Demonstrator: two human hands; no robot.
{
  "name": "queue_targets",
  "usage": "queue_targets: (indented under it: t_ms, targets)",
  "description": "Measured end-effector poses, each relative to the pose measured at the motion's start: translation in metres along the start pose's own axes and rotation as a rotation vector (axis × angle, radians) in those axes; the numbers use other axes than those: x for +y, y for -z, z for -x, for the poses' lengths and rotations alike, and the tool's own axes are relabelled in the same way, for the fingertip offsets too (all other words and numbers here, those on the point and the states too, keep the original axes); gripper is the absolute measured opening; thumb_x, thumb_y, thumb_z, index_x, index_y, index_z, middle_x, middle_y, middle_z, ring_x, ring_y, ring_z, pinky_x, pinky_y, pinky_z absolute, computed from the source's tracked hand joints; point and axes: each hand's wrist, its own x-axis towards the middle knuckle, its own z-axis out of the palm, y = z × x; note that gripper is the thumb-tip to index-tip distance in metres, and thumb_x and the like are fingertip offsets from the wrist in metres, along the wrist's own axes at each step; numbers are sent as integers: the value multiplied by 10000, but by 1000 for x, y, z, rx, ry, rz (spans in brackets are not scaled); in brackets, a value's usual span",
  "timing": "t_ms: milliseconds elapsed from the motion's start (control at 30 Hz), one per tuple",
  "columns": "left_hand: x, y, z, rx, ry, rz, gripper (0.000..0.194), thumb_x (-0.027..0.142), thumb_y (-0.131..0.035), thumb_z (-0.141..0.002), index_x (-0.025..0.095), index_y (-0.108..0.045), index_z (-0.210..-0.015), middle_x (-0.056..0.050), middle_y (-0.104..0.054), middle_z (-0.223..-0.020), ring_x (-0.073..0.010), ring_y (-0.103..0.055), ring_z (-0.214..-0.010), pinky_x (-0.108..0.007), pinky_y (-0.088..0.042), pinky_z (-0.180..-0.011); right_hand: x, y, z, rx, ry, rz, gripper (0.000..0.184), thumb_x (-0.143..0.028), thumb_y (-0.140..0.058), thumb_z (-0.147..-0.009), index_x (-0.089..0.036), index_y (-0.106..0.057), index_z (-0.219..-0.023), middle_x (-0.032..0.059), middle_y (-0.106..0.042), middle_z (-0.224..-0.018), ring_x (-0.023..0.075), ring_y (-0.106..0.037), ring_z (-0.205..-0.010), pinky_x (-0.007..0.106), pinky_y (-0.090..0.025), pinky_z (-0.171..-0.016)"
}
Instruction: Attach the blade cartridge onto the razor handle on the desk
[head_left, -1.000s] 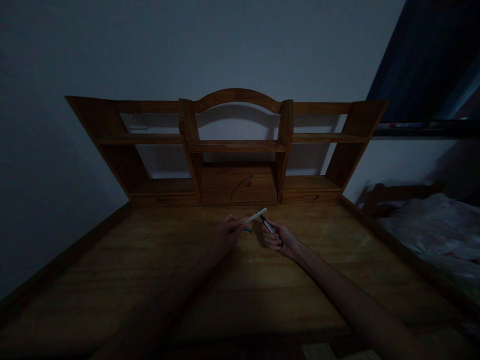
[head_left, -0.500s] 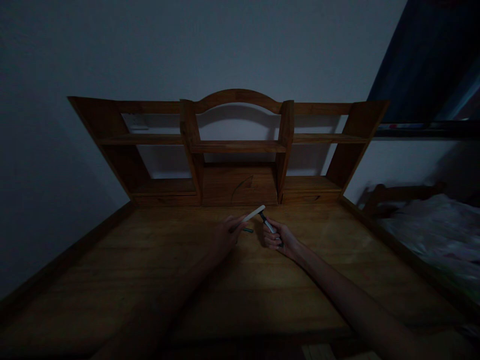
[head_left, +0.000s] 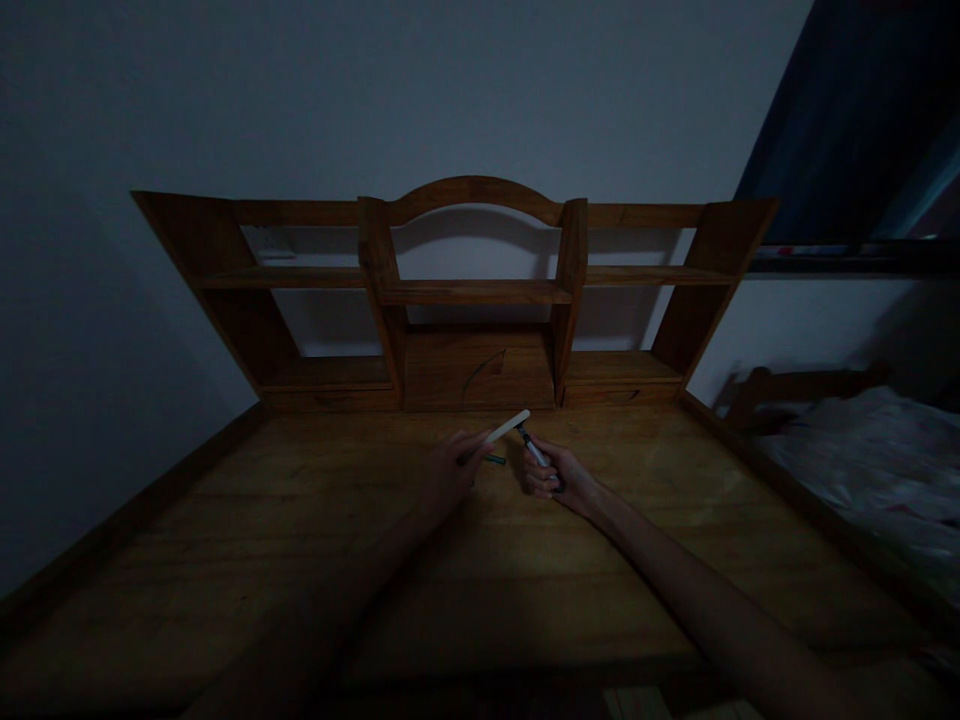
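My left hand (head_left: 452,470) is closed on one end of a pale flat stick (head_left: 508,427) with a rounded tip, which slants up to the right. In my right hand (head_left: 556,474) is a razor (head_left: 535,450) with a grey and dark handle, the fingers wrapped round it. The razor's dark head lies against the underside of the stick near its tip, or very close to it. A small thin green object (head_left: 495,459) shows just right of my left fingers; its kind is unclear in the dim light.
Both hands are over a wooden desk (head_left: 300,560). At its back stands a wooden shelf unit (head_left: 480,292) with several compartments and a curved line on its centre panel. Raised edges run along both sides. Beyond the right edge lies a heap of clear plastic (head_left: 877,460).
Almost nothing differs. The razor in my right hand has shifted slightly to the left; the stick in my left hand stays in place.
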Motion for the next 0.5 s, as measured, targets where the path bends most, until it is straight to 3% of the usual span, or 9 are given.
queue_targets:
  t_ms: [233,500]
  targets:
    - [-3,0,0,6,-8,-56,372,469,-470,-926,241,-690,-1121,-25,-600,-808,-156,-572,-751,-250,-451,-658,0,0,-1,-31,26,-20,406,-397,-387,-978,-166,-492,-661,-98,-222,-438,71,-111,-357,201,-291,-389]
    - [-7,-4,0,33,-5,1,389,484,-481,-919,237,-678,-1145,-33,-628,-867,-157,-578,-780,-260,-470,-704,-1,-1,1,1,29,-63,412,-403,-398,-974,-174,-455,-637,-101,-205,-434,68,-99,-355,194,-255,-366]
